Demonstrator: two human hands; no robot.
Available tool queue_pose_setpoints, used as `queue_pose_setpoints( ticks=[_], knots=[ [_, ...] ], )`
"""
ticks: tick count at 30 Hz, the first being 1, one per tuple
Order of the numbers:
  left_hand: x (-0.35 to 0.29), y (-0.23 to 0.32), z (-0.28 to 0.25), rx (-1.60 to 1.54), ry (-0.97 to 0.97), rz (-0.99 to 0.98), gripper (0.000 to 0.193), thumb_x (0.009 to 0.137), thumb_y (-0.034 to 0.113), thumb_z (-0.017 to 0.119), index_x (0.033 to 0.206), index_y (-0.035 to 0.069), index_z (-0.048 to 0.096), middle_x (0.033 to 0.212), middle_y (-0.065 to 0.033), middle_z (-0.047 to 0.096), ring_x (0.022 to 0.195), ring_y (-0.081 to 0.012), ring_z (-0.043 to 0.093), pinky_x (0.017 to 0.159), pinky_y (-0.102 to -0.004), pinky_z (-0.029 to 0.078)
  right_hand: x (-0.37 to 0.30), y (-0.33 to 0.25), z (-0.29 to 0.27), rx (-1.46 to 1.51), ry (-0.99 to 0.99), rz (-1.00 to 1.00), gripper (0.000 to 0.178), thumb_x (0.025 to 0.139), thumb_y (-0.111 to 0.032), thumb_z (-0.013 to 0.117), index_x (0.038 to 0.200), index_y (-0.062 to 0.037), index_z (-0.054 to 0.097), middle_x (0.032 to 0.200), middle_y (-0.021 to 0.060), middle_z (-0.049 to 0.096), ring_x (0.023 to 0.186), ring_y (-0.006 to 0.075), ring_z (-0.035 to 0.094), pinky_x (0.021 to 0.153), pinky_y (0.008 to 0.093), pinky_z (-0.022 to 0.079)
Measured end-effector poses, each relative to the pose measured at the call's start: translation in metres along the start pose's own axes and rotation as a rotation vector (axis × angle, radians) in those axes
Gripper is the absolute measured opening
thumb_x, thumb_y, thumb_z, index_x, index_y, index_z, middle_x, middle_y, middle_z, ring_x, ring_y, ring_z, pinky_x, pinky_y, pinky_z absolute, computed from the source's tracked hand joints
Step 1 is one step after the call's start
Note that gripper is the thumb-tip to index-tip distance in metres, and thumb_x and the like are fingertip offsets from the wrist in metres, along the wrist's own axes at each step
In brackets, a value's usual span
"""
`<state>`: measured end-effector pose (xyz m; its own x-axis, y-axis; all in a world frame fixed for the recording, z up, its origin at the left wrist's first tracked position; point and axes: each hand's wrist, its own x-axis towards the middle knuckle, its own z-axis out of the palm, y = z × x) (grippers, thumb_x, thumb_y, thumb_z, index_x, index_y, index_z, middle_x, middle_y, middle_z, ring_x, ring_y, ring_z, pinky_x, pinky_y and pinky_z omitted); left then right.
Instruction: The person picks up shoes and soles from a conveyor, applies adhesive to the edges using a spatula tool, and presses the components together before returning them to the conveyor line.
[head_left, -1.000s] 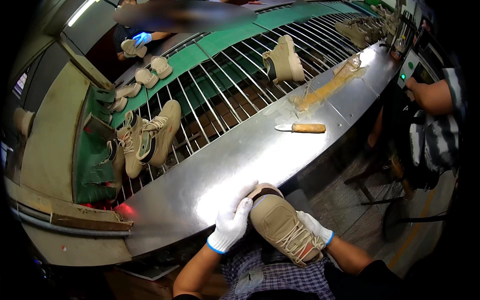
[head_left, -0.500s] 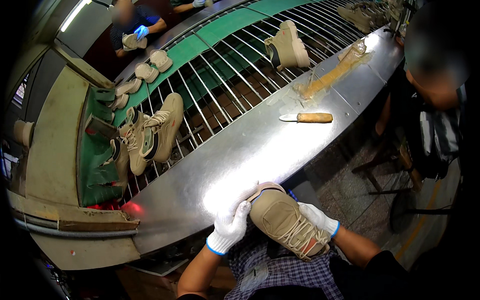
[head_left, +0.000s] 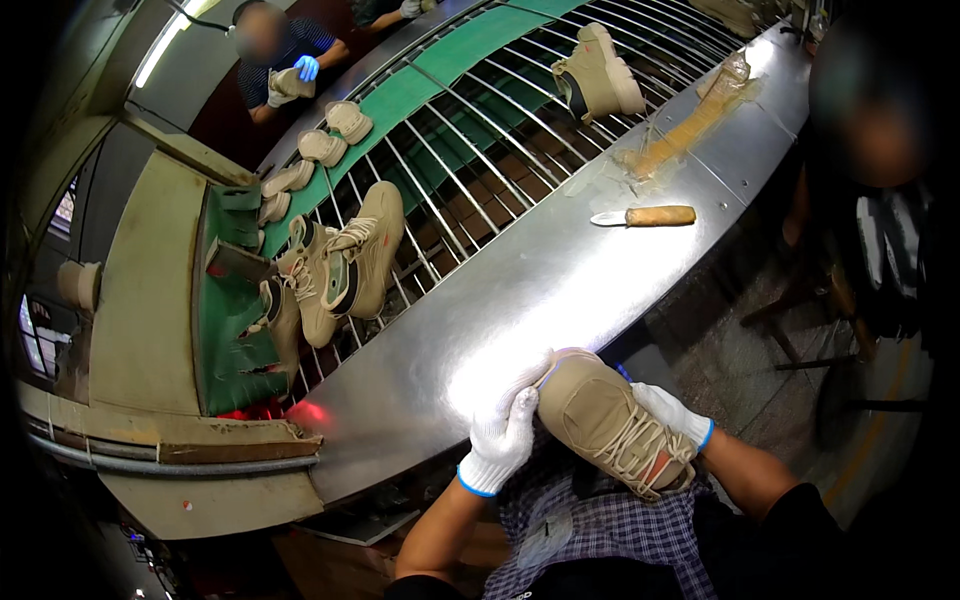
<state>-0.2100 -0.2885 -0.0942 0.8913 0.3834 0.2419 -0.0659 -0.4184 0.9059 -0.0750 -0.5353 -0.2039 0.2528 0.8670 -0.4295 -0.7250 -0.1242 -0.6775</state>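
A beige lace-up shoe [head_left: 592, 408] is held between my two hands above my lap, at the near edge of the metal table. Its toe points up and away, its laced part toward me. My left hand [head_left: 505, 428], in a white knit glove with a blue cuff, grips the toe edge, thumb up and fingers along the sole rim. On the right side of the shoe, my right hand [head_left: 672, 412] in a matching glove holds the upper near the laces; its fingertips are partly hidden. A short knife [head_left: 655, 216] with a wooden handle lies on the metal table beyond.
The curved metal table [head_left: 420, 385] borders a roller conveyor [head_left: 440, 160]. Several beige shoes [head_left: 365, 245] stand on its left end; another shoe [head_left: 598, 75] stands farther right. Brown tape [head_left: 690, 125] sticks to the table. A co-worker [head_left: 290, 55] handles a shoe across; another person [head_left: 865, 200] is at right.
The whole view has shifted, so everything appears farther right. At the toe, less of the sole rim shows than before. Both hands keep their hold on the shoe.
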Motion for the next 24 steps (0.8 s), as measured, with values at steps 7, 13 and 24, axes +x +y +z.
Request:
queue_pose_setpoints(
  ticks=[7, 13, 24],
  knots=[
    [-0.004, 0.011, 0.014, -0.27, -0.052, 0.047, 0.063, 0.099, 0.026, 0.076, 0.15, -0.004, 0.053, 0.151, -0.0236, 0.057, 0.137, -0.0326, 0.058, 0.117, -0.0459, 0.045, 0.0, -0.006, 0.012, 0.117, -0.068, 0.013, 0.054, 0.116, -0.043, 0.044, 0.137, 0.0044, 0.06, 0.128, 0.0131, 0.07, 0.112, 0.0164, 0.067, 0.1, 0.0335, 0.057],
    [0.021, 0.031, 0.004, 0.049, 0.324, 0.169, 0.059, 0.093, 0.022, 0.075, 0.143, -0.004, 0.057, 0.143, -0.0236, 0.062, 0.129, -0.0329, 0.061, 0.115, -0.045, 0.046, 0.016, -0.042, 0.061, -0.243, 0.029, -0.23, 0.053, 0.115, -0.043, 0.045, 0.132, 0.005, 0.06, 0.119, 0.0105, 0.07, 0.108, 0.016, 0.065, 0.099, 0.0327, 0.054],
    [-0.028, 0.017, -0.061, -0.107, 0.554, 0.059, 0.015, 0.101, 0.014, 0.061, 0.105, 0.0, 0.06, 0.107, -0.0201, 0.072, 0.094, -0.0232, 0.067, 0.092, -0.0376, 0.055, -0.02, -0.071, 0.111, -1.064, 0.058, -0.598, 0.037, 0.091, -0.021, 0.077, 0.124, -0.0063, 0.072, 0.113, 0.0177, 0.076, 0.09, 0.0263, 0.078, 0.078, 0.0369, 0.063]
  ],
)
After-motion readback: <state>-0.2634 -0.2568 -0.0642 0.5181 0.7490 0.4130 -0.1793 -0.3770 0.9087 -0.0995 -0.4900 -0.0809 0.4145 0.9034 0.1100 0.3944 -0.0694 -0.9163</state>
